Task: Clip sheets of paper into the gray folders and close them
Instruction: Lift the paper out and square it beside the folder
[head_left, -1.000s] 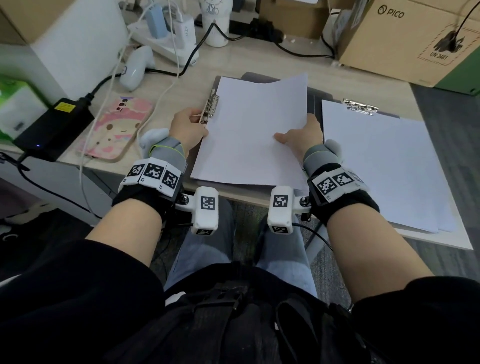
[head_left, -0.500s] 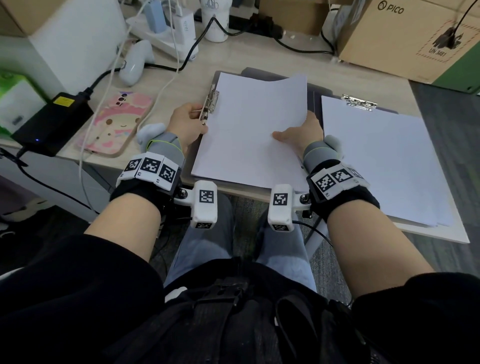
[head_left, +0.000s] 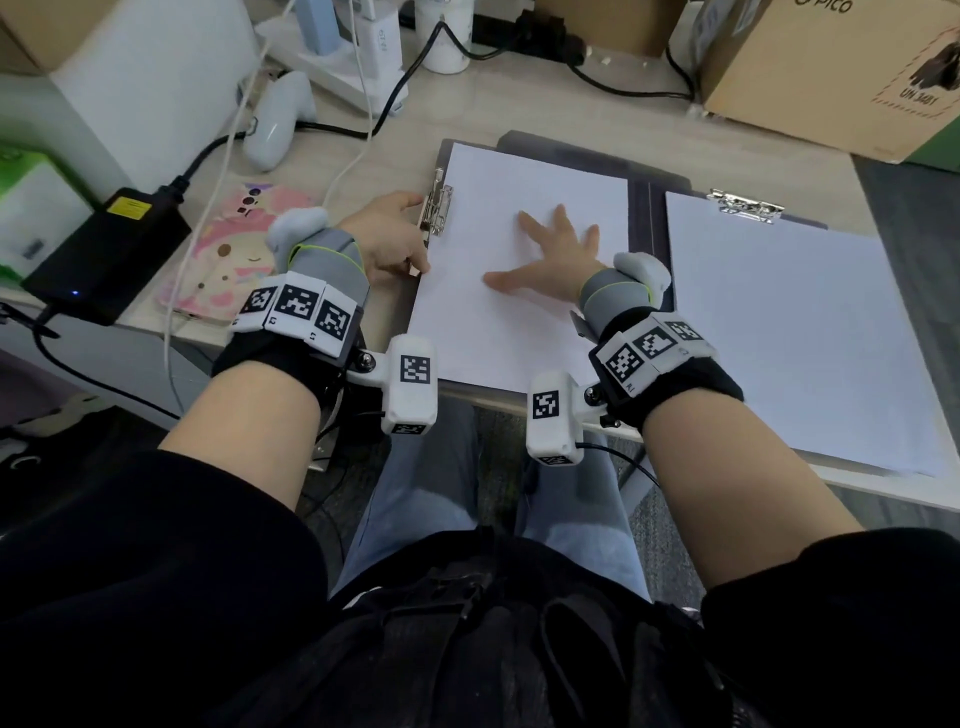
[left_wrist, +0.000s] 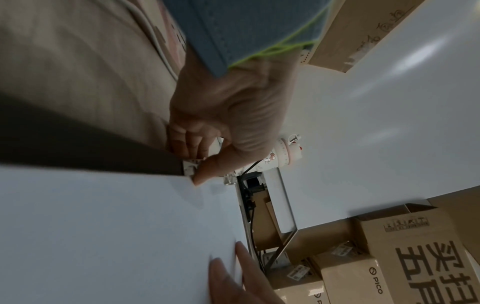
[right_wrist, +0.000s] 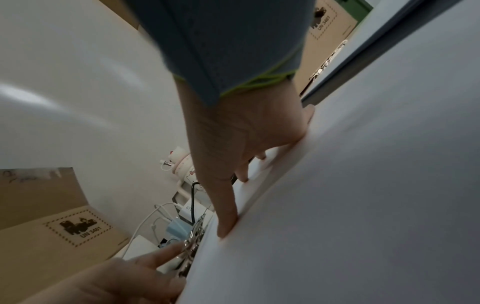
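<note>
Mostly hidden folder (head_left: 644, 205) beneath paper (head_left: 519, 322)

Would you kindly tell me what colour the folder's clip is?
Shiny silver metal clip; the head view shows it best.

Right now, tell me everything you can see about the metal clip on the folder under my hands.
The metal clip is shiny silver with a spring lever, fixed along the left edge of the open gray folder. It sits at the left edge of the white sheet. The left hand pinches it; the right hand lies flat on the sheet, apart from it.
</note>
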